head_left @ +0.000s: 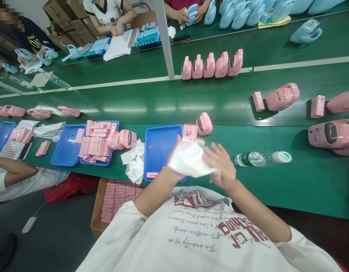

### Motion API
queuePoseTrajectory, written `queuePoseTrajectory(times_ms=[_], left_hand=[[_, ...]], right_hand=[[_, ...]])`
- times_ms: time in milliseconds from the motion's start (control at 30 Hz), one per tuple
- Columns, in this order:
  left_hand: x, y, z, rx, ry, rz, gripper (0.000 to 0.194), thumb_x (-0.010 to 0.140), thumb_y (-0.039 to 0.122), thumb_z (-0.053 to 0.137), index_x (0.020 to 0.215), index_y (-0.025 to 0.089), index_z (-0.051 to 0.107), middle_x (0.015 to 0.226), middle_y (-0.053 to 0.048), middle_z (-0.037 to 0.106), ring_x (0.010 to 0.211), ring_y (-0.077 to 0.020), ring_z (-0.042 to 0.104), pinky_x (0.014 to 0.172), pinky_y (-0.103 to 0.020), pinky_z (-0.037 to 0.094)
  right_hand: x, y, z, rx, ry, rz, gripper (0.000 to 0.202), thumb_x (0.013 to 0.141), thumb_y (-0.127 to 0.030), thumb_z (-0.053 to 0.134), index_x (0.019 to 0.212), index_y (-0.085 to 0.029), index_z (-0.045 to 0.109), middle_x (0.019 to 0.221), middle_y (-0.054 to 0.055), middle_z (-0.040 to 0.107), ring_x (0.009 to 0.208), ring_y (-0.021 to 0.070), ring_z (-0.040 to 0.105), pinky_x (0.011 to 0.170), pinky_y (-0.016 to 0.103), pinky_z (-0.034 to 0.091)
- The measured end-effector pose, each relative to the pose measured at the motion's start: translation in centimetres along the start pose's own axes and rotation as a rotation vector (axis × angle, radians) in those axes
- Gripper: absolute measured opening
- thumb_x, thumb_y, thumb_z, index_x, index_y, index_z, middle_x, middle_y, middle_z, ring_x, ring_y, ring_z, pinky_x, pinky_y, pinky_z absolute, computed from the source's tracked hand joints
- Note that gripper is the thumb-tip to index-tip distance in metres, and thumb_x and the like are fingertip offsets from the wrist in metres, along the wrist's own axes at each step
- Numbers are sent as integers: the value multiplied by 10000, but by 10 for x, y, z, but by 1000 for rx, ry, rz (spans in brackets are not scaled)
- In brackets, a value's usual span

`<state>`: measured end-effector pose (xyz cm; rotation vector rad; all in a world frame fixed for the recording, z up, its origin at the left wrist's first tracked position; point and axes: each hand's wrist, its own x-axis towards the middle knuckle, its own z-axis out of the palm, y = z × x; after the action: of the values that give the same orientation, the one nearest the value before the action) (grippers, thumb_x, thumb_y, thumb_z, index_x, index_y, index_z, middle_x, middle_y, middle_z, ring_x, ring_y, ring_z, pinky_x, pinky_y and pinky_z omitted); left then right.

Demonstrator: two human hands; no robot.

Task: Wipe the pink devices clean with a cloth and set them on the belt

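Note:
A white tissue (188,158) is spread between my two hands, above the right edge of a blue tray (160,139). My left hand (174,156) grips its left side, and most of those fingers are hidden behind it. At the tissue's right corner, my right hand (223,166) pinches it near the thumb while the other fingers extend forward. Just beyond the hands lie a pink box-shaped part (190,131) and a rounded pink device (204,124). One small pink piece (152,175) rests at the tray's near edge.
Crumpled tissues (134,160) lie left of the tray, beside a blue tray heaped with pink parts (96,145). A plastic bottle (262,158) lies on its side at right. Pink devices (209,65) stand in a row along the divider. Co-workers sit opposite, and another at left.

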<state>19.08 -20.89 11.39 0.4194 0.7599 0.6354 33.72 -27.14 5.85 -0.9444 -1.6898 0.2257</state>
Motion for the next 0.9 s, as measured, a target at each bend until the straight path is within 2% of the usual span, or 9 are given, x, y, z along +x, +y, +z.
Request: queuePoseTrajectory(times_ms=[100,167,233,300,400,500,600,733,900], left_hand=[[-6,6,4,-115,-151,33,628,880,663,229,963,157,591,604,-5,529,446,-100,477,413,-202,379],[-11,8,7,-110,-236,37,642,887,659,177,977,172,584,587,8,488,392,-85,415,351,-187,300],[-14,10,9,-95,-237,55,659,878,674,171,986,169,580,615,2,490,408,-86,434,352,-189,312],[-15,11,11,-67,-201,64,672,859,700,194,993,165,576,630,-1,491,422,-88,446,357,-194,330],[-15,11,12,-46,-161,94,658,856,702,216,977,159,568,674,-12,519,439,-89,465,366,-201,348],[-14,9,13,-59,-129,116,644,872,681,194,946,157,560,712,-26,546,452,-97,495,373,-213,365],[-12,4,13,-46,-99,127,641,874,682,180,918,162,552,722,-30,562,451,-98,500,376,-219,378],[-12,-2,11,9,-99,191,612,860,695,237,882,168,548,698,-21,571,468,-100,517,386,-208,390],[-14,-5,9,31,-103,242,610,822,728,303,860,174,556,694,-16,574,461,-99,509,373,-206,386]], right_hand=[[-7,16,-5,269,170,731,394,917,-410,389,1158,-225,641,1202,68,625,1127,253,586,958,452,474],[-6,25,-7,475,252,1136,421,858,-496,470,1022,-170,680,1079,100,677,1002,277,642,859,444,525],[-2,30,-8,667,305,1364,433,780,-533,550,944,-154,680,1001,112,696,930,290,658,795,437,546],[4,28,-7,832,332,1470,416,737,-520,590,931,-162,672,973,108,700,885,287,663,749,432,556],[11,13,-3,910,364,1463,402,722,-521,613,917,-172,659,917,91,702,852,273,661,735,419,556],[15,-8,3,796,388,1309,427,737,-571,612,899,-177,647,880,74,691,858,258,648,742,395,544],[15,-26,9,628,265,1078,431,806,-585,541,925,-184,646,856,58,669,835,219,629,719,350,530],[19,-36,12,484,73,784,382,898,-518,431,973,-202,630,770,28,615,673,143,573,592,282,495],[28,-41,13,430,16,663,378,934,-477,358,886,-188,597,753,31,592,688,142,568,623,294,503]])
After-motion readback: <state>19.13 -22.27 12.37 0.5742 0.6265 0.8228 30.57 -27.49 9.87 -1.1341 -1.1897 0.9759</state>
